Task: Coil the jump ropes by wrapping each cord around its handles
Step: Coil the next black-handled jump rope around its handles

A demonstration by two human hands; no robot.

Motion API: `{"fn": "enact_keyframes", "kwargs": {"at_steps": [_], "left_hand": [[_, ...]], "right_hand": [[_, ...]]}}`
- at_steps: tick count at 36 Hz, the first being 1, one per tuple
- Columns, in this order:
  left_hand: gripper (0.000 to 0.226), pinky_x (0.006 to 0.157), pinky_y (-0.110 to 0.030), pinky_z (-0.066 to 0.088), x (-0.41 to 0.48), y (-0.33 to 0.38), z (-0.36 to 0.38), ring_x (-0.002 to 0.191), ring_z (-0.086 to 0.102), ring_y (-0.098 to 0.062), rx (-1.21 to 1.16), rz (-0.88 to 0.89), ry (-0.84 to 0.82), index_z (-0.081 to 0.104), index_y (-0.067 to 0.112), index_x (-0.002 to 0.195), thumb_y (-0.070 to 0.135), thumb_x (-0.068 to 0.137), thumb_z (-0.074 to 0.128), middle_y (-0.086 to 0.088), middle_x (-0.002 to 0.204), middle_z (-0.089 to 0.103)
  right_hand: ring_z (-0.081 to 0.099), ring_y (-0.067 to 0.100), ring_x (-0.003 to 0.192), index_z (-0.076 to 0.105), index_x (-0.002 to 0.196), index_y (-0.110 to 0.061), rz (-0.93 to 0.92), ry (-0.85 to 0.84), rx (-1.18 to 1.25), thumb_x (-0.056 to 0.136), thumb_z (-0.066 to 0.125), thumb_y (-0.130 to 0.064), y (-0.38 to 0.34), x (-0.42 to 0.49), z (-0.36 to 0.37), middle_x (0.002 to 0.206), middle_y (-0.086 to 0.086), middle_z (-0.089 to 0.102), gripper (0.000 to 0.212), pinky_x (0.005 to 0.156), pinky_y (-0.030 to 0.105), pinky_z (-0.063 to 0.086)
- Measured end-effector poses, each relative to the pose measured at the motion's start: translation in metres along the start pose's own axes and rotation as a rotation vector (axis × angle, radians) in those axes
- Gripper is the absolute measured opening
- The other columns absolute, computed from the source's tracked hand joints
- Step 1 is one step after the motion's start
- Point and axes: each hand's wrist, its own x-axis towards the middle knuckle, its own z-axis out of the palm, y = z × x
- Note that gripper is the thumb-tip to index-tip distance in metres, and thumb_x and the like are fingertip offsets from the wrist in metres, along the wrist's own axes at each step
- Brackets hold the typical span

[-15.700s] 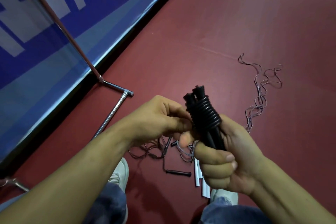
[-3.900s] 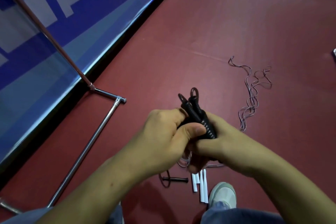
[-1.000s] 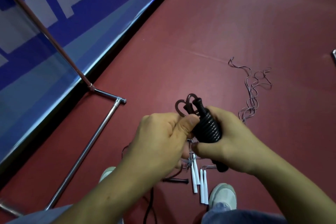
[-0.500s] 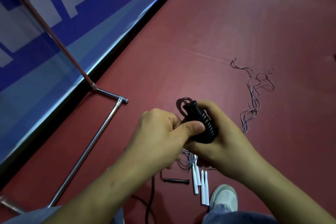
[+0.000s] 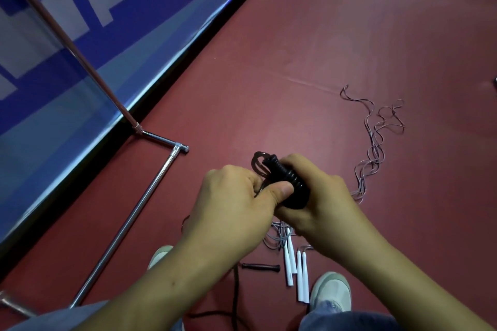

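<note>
The black jump rope [image 5: 290,181] is held in the air above the floor, low and near the middle of the view, its cord wound in tight turns around its handles, with a small loop of cord [image 5: 258,163] sticking out at the far end of the bundle. Both hands hold it: the right hand [image 5: 324,203] wraps its curled fingers around the coil from the right, and the left hand [image 5: 235,209] closes on it from the left, its thumb [image 5: 281,191] pressed across the turns. Below the hands, on the red floor [image 5: 322,35], lie white handles [image 5: 295,269] side by side, their thin grey cord [image 5: 375,142] trailing away to the far right in loose tangles. Just left of them lies a single black handle [image 5: 261,267], and a black cord [image 5: 236,301] runs toward the near edge. A pale shoe [image 5: 332,290] stands just right of the white handles, another [image 5: 160,254] shows to the left beneath the left forearm, and blue denim shows at the near edge. Farther left a chrome tube frame [image 5: 134,220] rests on the floor, one tube rising toward the far left in front of a blue and white banner [image 5: 80,35].
</note>
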Motion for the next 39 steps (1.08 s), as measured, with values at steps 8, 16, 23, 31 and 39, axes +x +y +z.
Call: {"fn": "enact_keyframes", "kwargs": {"at_steps": [8,16,23,31,39], "left_hand": [[0.047,0.045,-0.023,0.043,-0.008,0.015,0.003,0.036,0.054,-0.015,-0.349,-0.149,-0.152,0.063,0.0,0.071,0.04,0.096,0.063,-0.006,0.048,0.064],[0.071,0.044,-0.04,0.04,-0.002,0.015,0.003,0.048,0.041,-0.016,-0.33,-0.116,0.017,0.058,-0.004,0.07,0.065,0.075,0.073,-0.026,0.065,0.061],[0.044,0.042,-0.016,0.028,0.006,0.005,-0.007,0.042,0.031,-0.006,-0.396,0.019,-0.007,0.064,0.004,0.064,0.043,0.078,0.08,0.01,0.044,0.04],[0.018,0.046,-0.032,0.04,0.005,0.005,-0.02,0.047,0.047,-0.011,-0.297,0.13,-0.05,0.076,0.02,0.076,0.036,0.084,0.077,-0.012,0.055,0.06],[0.016,0.043,-0.017,0.029,0.002,0.001,-0.01,0.043,0.033,-0.003,-0.196,0.196,-0.072,0.076,0.015,0.073,0.026,0.083,0.08,0.01,0.044,0.043]], "right_hand": [[0.05,0.043,0.064,0.044,0.103,-0.028,-0.045,0.181,-0.357,0.08,0.066,-0.016,-0.001,0.001,0.004,0.063,0.006,0.057,0.033,0.05,0.045,0.047],[0.052,0.034,0.061,0.041,0.099,-0.025,-0.068,0.201,-0.43,0.083,0.066,-0.013,-0.01,0.001,0.015,0.064,-0.001,0.056,0.032,0.046,0.039,0.037],[0.065,0.007,0.089,0.044,0.128,-0.038,-0.009,-0.107,0.112,0.08,0.052,-0.013,-0.014,-0.008,0.003,0.103,-0.015,0.066,0.055,0.075,0.026,0.051],[0.067,0.024,0.112,0.059,0.138,-0.025,0.078,-0.19,0.412,0.082,0.08,-0.013,-0.006,-0.005,-0.021,0.124,0.002,0.07,0.061,0.092,0.043,0.058],[0.05,0.023,0.053,0.048,0.078,-0.014,0.114,-0.004,-0.048,0.044,0.09,-0.045,-0.003,0.005,-0.026,0.068,0.011,0.062,0.062,0.049,0.049,0.049]]}}
